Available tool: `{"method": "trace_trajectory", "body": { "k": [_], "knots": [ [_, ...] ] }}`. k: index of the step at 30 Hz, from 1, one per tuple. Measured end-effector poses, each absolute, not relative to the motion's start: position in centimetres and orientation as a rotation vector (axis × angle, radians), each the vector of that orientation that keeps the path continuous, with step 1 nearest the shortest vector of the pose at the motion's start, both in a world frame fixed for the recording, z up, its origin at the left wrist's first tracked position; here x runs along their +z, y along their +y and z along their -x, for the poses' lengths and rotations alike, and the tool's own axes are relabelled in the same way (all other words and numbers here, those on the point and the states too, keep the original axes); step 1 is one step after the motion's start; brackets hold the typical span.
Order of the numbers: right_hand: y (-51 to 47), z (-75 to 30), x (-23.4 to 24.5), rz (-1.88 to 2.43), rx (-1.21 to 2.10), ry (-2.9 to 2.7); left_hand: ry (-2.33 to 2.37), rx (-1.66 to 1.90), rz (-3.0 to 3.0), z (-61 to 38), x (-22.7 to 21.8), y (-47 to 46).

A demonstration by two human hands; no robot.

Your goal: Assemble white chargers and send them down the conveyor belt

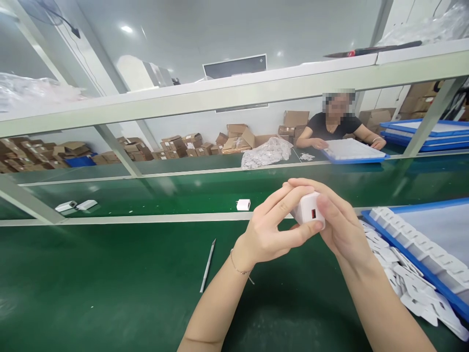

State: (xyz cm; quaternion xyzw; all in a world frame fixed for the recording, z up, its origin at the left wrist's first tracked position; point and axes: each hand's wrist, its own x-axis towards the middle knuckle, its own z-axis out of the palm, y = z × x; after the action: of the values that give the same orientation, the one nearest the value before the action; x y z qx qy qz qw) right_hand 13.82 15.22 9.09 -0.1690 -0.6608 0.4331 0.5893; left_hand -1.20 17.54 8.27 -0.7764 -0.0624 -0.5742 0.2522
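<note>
One white USB charger (307,207) is right of centre before the pale rail (146,218), pinched between the partly curled fingers of the left hand (269,226) and right hand (339,215). Beyond the rail lie one more charger (244,205) and, far left, two white pieces (87,205); one craft knife (208,266) lies nearer, with green tabletop (91,274) spreading left. At right, one blue-rimmed tray (425,280) holds a row of white blocks (414,239), too merged to count, beside heaped flat white parts (406,281).
</note>
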Motion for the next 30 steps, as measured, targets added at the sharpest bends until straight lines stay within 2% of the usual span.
{"method": "trace_trajectory", "body": {
  "k": [8, 11, 16, 21, 30],
  "knots": [
    [14.8, -13.5, 8.9, 0.45, 0.817, -1.512, -0.123, -1.586, 2.283, 1.4, 8.0, 17.9],
    [15.3, -13.0, 8.6, 0.47, 0.765, -1.431, -0.247, -1.842, 2.458, 1.0, 7.4, 17.6],
    [16.2, -12.1, 7.6, 0.501, 0.622, -1.336, -0.79, -2.328, 2.753, -1.0, 6.1, 16.8],
    [16.4, -11.9, 7.0, 0.442, 0.607, -1.376, -0.791, -2.703, 2.699, -1.8, 6.0, 16.7],
    [16.4, -14.9, 8.9, 0.515, 0.421, -1.665, -0.761, -2.536, 2.809, 0.4, 7.5, 16.5]
  ]
}}
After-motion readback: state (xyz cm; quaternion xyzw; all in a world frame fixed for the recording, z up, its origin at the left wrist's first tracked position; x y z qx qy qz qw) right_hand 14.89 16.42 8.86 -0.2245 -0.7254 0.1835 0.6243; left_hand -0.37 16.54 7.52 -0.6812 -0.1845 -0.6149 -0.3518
